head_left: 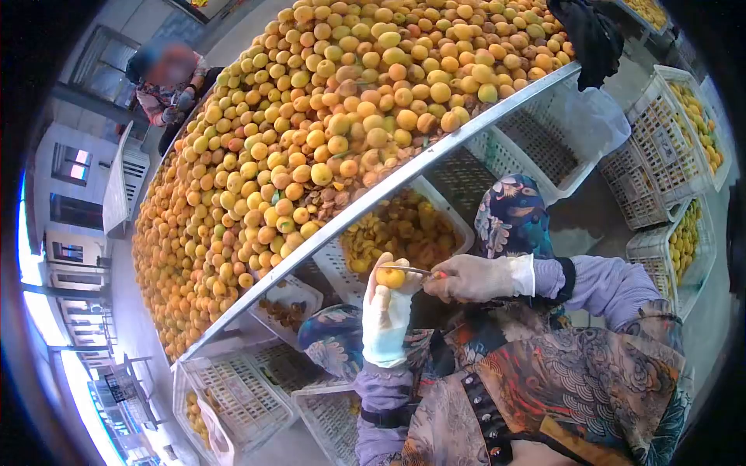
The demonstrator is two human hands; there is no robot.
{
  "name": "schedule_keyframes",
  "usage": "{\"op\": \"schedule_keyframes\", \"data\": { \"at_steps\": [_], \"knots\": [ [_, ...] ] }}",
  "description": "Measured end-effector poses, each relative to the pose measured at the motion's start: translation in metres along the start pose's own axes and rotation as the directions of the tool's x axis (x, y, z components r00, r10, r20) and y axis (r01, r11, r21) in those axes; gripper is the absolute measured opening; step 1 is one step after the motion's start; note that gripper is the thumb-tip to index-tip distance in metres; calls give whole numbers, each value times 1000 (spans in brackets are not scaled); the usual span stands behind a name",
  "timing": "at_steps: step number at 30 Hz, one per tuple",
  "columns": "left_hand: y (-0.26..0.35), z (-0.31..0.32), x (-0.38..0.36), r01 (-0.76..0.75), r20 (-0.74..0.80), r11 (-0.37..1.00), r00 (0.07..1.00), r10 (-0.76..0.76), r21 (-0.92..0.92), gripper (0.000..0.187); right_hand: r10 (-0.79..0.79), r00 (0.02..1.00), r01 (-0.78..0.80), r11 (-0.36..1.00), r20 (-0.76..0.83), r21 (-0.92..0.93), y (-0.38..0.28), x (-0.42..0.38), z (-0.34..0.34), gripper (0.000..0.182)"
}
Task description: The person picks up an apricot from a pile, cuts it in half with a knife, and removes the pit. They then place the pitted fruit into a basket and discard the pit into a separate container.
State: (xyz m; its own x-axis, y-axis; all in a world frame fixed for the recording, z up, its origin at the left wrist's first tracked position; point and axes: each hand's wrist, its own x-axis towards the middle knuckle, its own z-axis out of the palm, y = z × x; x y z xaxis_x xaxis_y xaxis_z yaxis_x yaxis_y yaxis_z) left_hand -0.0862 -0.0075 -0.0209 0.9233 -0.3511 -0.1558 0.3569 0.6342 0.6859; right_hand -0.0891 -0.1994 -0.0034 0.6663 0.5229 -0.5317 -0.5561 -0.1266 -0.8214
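My left hand (385, 314), in a white glove, is closed around a yellow-orange apricot (390, 276). In my gloved right hand (478, 278) is a knife (408, 269); the fist wraps its handle, and the thin blade points left, right at the top of the apricot. Both hands are over my lap, in front of a white crate (458, 208) that holds opened apricot pieces (400, 225). Beyond the metal table edge (373, 198) lies a large heap of whole apricots (311, 140).
Stacked crates with apricots (660, 155) stand at the right. More white crates (241, 388) sit under the table at lower left, one small crate (291, 299) holding dark scraps. A dark cloth (588, 39) hangs over the table's far corner. Another person (167, 85) sits across the heap.
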Motion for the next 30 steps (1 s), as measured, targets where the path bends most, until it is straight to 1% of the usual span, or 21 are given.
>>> {"op": "schedule_keyframes", "data": {
  "at_steps": [2,6,8,9,11,12,14,18,20,24,26,30],
  "knots": [
    [0,-1,0,12,23,1000,1000,-12,0,64,-234,972,230,967,-22,-108,7,2,0,34],
    [-2,-2,2,0,48,1000,999,0,14,61,-195,980,192,977,-31,-95,-1,-1,2,35],
    [-3,2,3,-21,49,1000,999,20,6,61,-42,999,42,999,-26,-9,-2,0,2,35],
    [-3,1,3,-23,49,1000,999,23,5,61,-42,999,42,999,-25,-11,-5,-2,2,35],
    [-2,0,2,-25,53,1000,998,24,11,60,74,997,-75,996,-30,-40,-13,-7,2,36],
    [-2,0,2,-25,53,1000,998,24,11,60,74,997,-75,996,-30,-40,-11,-7,2,36],
    [-1,1,3,-20,57,1000,998,19,7,59,-26,999,23,998,-44,-57,-8,-3,1,37],
    [-3,1,4,-24,55,1000,998,25,-19,60,-43,998,37,994,-52,-106,-8,-5,-1,38],
    [-3,2,5,-22,57,995,998,28,-97,61,-172,982,147,952,-74,-268,-11,-8,-3,38],
    [0,1,5,-30,33,995,999,33,-98,59,-142,989,128,966,-48,-226,-17,-10,-5,40],
    [-2,-3,5,27,61,985,998,-17,-170,60,-199,978,187,966,-54,-176,-14,-7,-6,40],
    [-3,-8,5,66,45,972,997,-57,-226,62,-148,989,141,959,-12,-247,-16,-6,-9,42]
  ]
}}
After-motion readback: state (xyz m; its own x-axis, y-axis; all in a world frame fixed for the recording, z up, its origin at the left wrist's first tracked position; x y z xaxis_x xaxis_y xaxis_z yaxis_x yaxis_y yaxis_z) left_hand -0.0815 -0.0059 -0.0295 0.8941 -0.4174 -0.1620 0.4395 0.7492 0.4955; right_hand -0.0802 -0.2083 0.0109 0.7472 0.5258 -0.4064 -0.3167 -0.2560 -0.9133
